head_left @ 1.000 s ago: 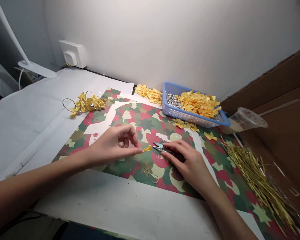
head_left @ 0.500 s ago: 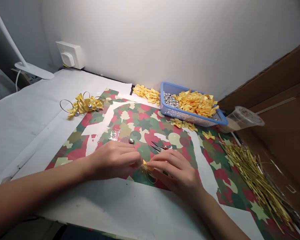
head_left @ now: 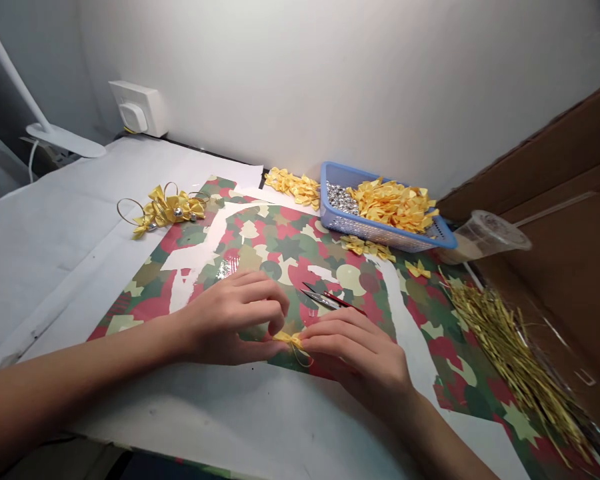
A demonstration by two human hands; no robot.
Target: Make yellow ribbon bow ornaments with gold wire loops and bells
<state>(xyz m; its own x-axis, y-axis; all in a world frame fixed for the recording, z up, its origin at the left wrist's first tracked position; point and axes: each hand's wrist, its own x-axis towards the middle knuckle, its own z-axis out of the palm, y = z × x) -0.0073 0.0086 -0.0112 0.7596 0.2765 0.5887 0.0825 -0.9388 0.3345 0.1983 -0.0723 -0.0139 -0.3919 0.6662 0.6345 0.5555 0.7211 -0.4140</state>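
At the far left, the white base of my desk lamp (head_left: 65, 140) sat on the counter (head_left: 55, 193), with a wall socket (head_left: 137, 109) above it. A cluster of yellow ribbon bows (head_left: 163, 210) with gold loops and silver beads lay at the edge of a sheet of camouflage-patterned paper (head_left: 275, 243). My left hand (head_left: 230, 317) came in next, fingers curled, its thumb and fingertips pinching a small yellow satin bow (head_left: 291, 342) low on the paper. My right hand (head_left: 355, 357) closed on the same bow from the other side, so the bow sat between both hands, with a thin gold thread (head_left: 303, 357) hanging beneath it. Just above my right hand lay a pair of thread snips (head_left: 325, 299). Further back stood a blue plastic basket (head_left: 380, 230) of yellow bows and silver beads, with loose bows (head_left: 293, 188) beside it. To the right were a clear plastic cup (head_left: 490, 235) on its side and a heap of gold twist ties (head_left: 510, 353).
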